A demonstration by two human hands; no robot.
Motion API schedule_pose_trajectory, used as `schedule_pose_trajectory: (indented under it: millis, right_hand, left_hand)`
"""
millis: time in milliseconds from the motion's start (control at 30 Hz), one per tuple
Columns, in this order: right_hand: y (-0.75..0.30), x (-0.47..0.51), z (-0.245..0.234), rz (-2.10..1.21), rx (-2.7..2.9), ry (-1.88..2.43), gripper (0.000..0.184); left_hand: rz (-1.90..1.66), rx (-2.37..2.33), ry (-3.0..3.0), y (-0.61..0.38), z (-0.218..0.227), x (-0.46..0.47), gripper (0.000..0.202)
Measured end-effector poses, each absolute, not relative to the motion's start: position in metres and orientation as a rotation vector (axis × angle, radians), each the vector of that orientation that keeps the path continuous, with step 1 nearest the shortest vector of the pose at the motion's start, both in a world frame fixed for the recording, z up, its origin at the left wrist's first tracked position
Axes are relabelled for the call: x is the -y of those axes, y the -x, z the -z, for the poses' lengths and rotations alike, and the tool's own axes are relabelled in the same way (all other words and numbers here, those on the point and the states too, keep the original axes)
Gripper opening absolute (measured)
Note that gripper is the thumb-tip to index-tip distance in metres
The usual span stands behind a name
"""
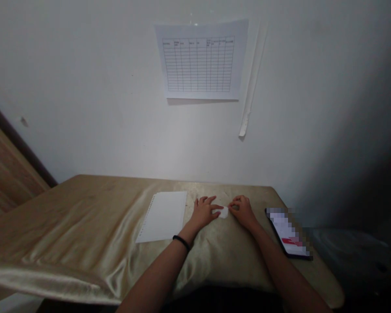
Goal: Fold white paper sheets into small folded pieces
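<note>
A small piece of white paper (224, 212) lies between my two hands, on or just above the gold tablecloth (228, 252). My left hand (203, 213) has its thumb and index finger on the paper's left side, while its other fingers reach out over the cloth. From the right, my right hand (243, 212) pinches the paper's upper right edge with thumb and index finger, its other fingers curled. Just left of my left hand rests a larger white sheet (164, 215) with punched holes down its left side. A black band (181, 241) circles my left wrist.
A phone (288, 232) with a lit screen lies near the table's right edge. Behind the table rises a white wall (101, 108), bearing a printed chart (200, 63) and a hanging white strip (252, 82). Wooden panelling (9, 161) stands at far left.
</note>
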State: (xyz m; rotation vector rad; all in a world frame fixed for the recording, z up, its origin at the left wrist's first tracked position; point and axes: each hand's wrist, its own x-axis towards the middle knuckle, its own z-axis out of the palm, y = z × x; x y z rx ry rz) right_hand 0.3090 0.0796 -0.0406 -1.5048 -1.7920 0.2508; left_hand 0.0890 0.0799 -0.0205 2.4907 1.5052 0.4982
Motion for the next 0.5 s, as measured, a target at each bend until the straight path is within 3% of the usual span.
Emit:
schedule_pose_trajectory:
  millis: [500]
  right_hand:
    - [-0.3103, -0.0743, 0.0392, -0.321, 1.903, 1.422, 0.004]
  left_hand:
    - [-0.478, -1.519, -2.488, -0.09, 0.018, -0.077, 0.034]
